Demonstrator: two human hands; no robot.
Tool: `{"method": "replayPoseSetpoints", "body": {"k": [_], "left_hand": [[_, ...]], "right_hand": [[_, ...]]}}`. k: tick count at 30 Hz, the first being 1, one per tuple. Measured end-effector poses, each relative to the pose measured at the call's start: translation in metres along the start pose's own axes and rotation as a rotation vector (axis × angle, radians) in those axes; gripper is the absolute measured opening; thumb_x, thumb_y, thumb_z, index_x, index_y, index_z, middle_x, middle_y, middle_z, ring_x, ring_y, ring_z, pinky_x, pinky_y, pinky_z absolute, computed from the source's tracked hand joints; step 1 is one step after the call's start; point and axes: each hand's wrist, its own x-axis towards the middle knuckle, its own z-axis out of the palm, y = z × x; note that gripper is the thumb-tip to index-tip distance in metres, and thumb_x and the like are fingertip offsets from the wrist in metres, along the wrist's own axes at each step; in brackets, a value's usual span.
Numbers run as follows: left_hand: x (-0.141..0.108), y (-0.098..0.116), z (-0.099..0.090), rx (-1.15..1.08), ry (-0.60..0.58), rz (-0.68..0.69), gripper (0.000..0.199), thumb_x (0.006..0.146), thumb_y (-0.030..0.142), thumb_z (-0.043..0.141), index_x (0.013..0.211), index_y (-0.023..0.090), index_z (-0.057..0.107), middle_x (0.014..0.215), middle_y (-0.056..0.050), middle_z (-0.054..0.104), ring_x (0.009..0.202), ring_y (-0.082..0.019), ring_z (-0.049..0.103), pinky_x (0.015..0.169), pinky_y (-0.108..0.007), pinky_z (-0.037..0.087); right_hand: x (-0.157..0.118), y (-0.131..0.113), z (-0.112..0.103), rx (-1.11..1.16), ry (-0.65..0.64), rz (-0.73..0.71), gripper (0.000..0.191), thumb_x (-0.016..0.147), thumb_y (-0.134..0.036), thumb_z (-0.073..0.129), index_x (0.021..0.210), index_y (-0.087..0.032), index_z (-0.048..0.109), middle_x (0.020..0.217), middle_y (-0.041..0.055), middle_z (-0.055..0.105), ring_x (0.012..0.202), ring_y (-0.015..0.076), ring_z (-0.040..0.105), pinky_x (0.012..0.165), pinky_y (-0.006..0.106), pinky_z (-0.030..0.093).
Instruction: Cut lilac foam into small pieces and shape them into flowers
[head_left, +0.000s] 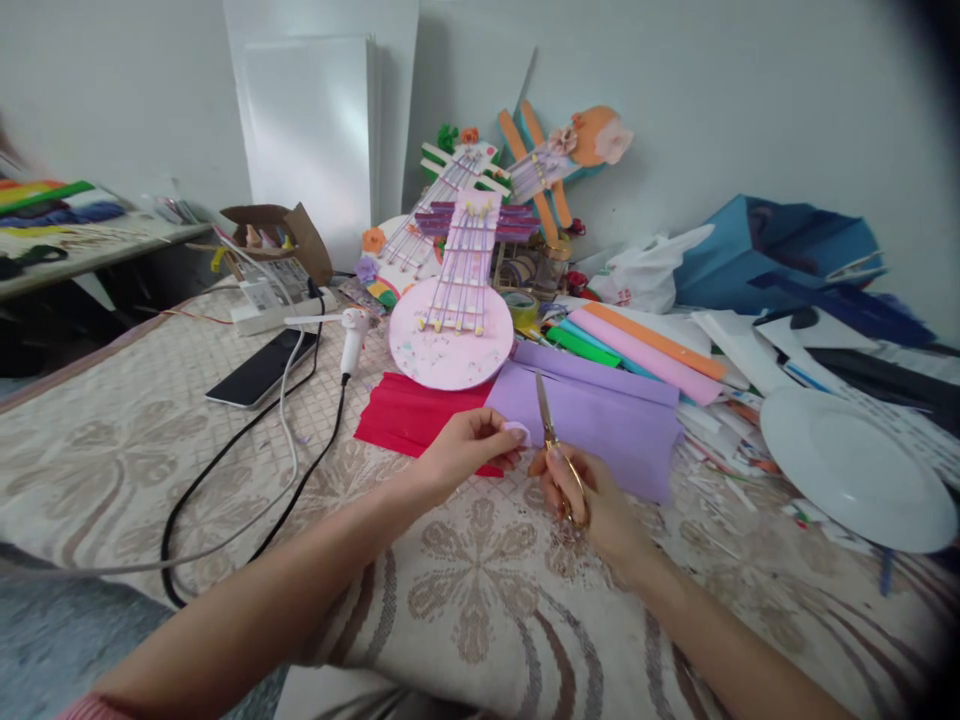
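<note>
Between the thumb and fingers of my left hand (480, 440) is a small piece of light purple paper (517, 432). My right hand (581, 490) holds gold-handled scissors (547, 415), their blades pointing up and away, just right of the small piece. Behind both hands, a purple crepe sheet (615, 425) lies on the patterned cloth, beside a red crepe sheet (397, 410). A pink instrument-shaped craft (454, 340) with purple strings rests with its round end above these sheets.
On the left are a glue gun (352, 340), a phone (262, 370), loose cables and a cardboard box (311, 240). Rolled coloured papers (649, 355), a white plate (859, 470) and a blue bag (780, 250) are on the right. More crafts (592, 140) lean on the wall.
</note>
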Motion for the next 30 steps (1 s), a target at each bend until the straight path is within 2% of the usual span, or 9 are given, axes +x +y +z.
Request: {"method": "replayPoseSetpoints", "body": {"k": [5,9,13,21,30], "left_hand": [[0.002,0.002,-0.003,-0.115,0.038,0.084,0.024,0.072,0.029,0.066,0.07,0.013,0.049,0.072,-0.003,0.063,0.066,-0.009,0.06,0.071,-0.026,0.049],[0.003,0.003,-0.004,-0.202,0.031,0.069,0.024,0.07,0.026,0.067,0.07,0.013,0.047,0.077,-0.004,0.065,0.073,-0.012,0.063,0.075,-0.028,0.049],[0.004,0.003,-0.005,-0.249,0.028,0.044,0.025,0.069,0.025,0.068,0.07,0.013,0.046,0.074,-0.005,0.065,0.074,-0.014,0.064,0.071,-0.027,0.049],[0.005,0.001,-0.006,-0.271,0.016,0.05,0.026,0.069,0.024,0.069,0.07,0.013,0.046,0.07,-0.003,0.064,0.068,-0.012,0.063,0.066,-0.024,0.049],[0.005,0.002,-0.005,-0.268,0.015,0.051,0.027,0.068,0.026,0.069,0.069,0.014,0.045,0.07,-0.002,0.063,0.067,-0.011,0.062,0.066,-0.025,0.048]], "right_hand": [[-0.004,0.0,-0.003,-0.077,-0.093,-0.017,0.043,0.084,-0.057,0.036,0.068,-0.018,0.047,0.046,-0.0066,0.037,0.041,0.008,0.037,0.042,0.021,0.032],[-0.006,0.006,-0.011,-0.143,-0.129,0.04,0.045,0.084,-0.059,0.035,0.066,-0.018,0.046,0.045,-0.0064,0.038,0.039,0.0081,0.034,0.04,0.021,0.031],[-0.006,0.011,-0.017,-0.213,-0.139,0.073,0.048,0.082,-0.062,0.036,0.067,-0.018,0.048,0.042,-0.0074,0.035,0.037,0.0079,0.032,0.039,0.021,0.032],[-0.007,0.004,-0.015,-0.231,-0.143,0.064,0.051,0.078,-0.066,0.038,0.065,-0.018,0.048,0.04,-0.0084,0.031,0.036,0.0075,0.028,0.037,0.021,0.03],[-0.006,0.01,-0.018,-0.238,-0.133,0.047,0.047,0.081,-0.061,0.039,0.065,-0.018,0.047,0.041,-0.0075,0.033,0.037,0.0083,0.029,0.038,0.021,0.026]]}}
